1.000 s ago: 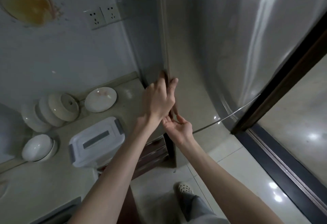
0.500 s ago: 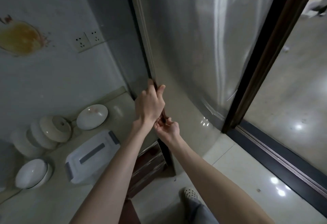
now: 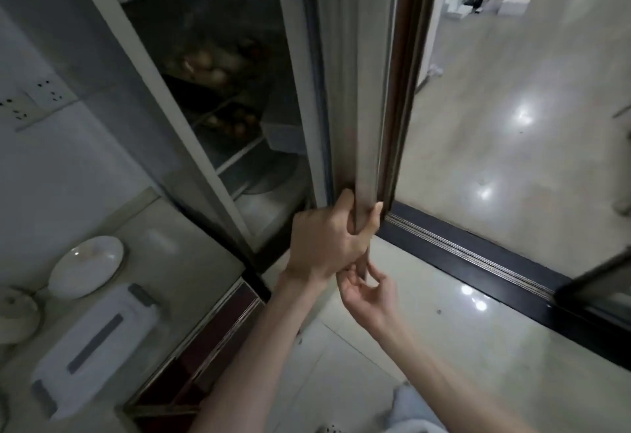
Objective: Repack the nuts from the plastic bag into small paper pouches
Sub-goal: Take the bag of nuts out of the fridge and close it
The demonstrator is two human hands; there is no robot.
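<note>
The fridge door [image 3: 355,91] stands swung open, seen edge-on. My left hand [image 3: 324,241] grips its edge near the bottom, fingers wrapped round it. Just below, my right hand [image 3: 370,291] is palm up with loosely curled fingers, its fingertips touching the door's lower edge. Inside the dark fridge [image 3: 222,97] are shelves with brownish round food on trays. No plastic bag of nuts or paper pouch is visible.
To the left, a counter [image 3: 177,255] holds a white lidded box [image 3: 95,340] and white bowls [image 3: 87,265]. Wall sockets [image 3: 34,97] are above it. A dark sliding-door track [image 3: 478,255] crosses the glossy floor. My leg [image 3: 409,408] is at the bottom.
The fridge door has swung open to the right, revealing the shelves. My left hand moved with its edge; my right hand's fingers have loosened below it.
</note>
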